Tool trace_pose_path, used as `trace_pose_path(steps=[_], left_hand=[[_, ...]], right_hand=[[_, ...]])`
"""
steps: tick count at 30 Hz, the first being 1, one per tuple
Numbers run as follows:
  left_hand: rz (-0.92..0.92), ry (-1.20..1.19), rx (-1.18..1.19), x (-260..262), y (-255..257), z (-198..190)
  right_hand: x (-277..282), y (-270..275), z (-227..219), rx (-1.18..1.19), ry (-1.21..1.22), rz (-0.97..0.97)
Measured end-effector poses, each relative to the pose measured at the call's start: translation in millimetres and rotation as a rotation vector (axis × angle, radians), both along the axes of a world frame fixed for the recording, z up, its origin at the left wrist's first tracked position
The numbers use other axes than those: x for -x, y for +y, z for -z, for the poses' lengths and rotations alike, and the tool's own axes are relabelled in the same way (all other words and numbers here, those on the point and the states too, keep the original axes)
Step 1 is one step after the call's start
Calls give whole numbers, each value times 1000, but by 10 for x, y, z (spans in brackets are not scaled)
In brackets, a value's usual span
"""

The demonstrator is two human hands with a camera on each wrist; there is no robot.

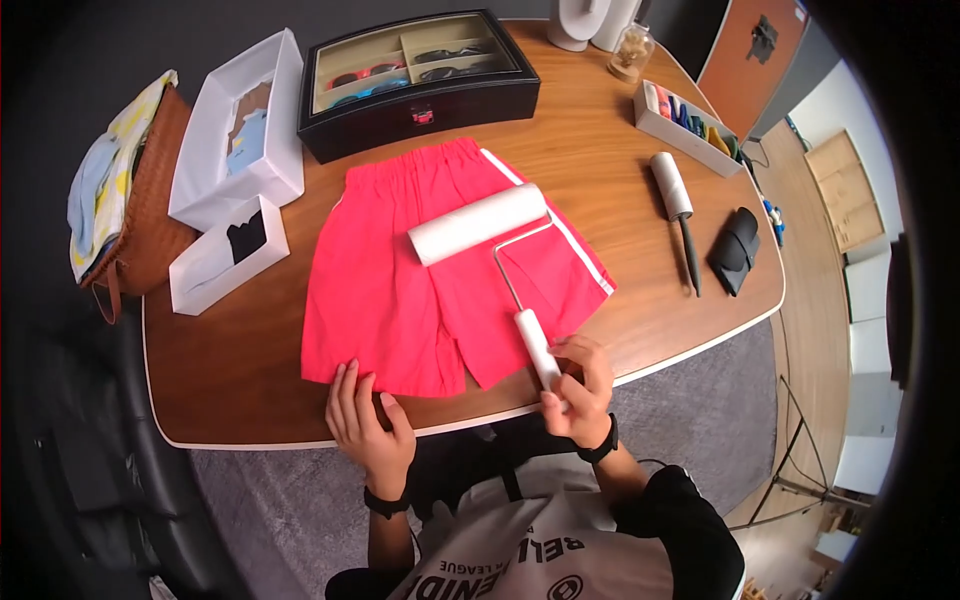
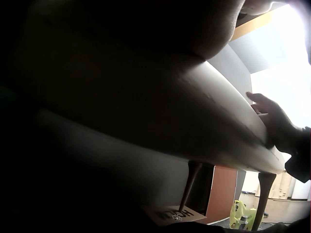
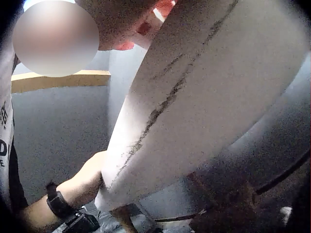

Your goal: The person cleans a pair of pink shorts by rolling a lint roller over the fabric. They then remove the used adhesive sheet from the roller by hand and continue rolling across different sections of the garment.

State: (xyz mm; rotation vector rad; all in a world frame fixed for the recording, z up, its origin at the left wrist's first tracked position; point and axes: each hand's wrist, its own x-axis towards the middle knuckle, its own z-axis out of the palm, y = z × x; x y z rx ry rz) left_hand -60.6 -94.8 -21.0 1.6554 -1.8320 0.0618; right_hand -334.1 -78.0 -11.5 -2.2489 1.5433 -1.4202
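Pink shorts (image 1: 390, 270) with a white side stripe lie spread on the wooden table, waistband away from the person. A large white lint roller (image 1: 478, 224) rests across them, its wire frame leading down to a white handle. The right hand (image 1: 582, 392) grips that handle at the table's near edge. At the shorts' lower left hem, the left hand (image 1: 370, 425) rests with extended fingers on the hem and table edge. The left wrist view shows the table's underside and the right hand (image 2: 274, 121); the right wrist view shows the underside and the left hand (image 3: 90, 177).
Behind the shorts stands a black glasses case (image 1: 420, 115). White boxes (image 1: 285, 170) and a woven basket (image 1: 150, 210) are at left. A smaller lint roller (image 1: 672, 187), black pouch (image 1: 735, 250), sock box (image 1: 690, 135) and glass jar (image 1: 631, 52) are at right.
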Motion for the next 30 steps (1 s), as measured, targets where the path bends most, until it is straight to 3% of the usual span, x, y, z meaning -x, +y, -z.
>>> trace_pose_path(steps=[8, 30], left_hand=[[21, -5, -3, -1, 1, 28], [12, 6, 5, 0, 0, 5]], right_hand=[[-78, -84, -62, -111, 21, 92], [-142, -105, -82, -82, 33, 139]])
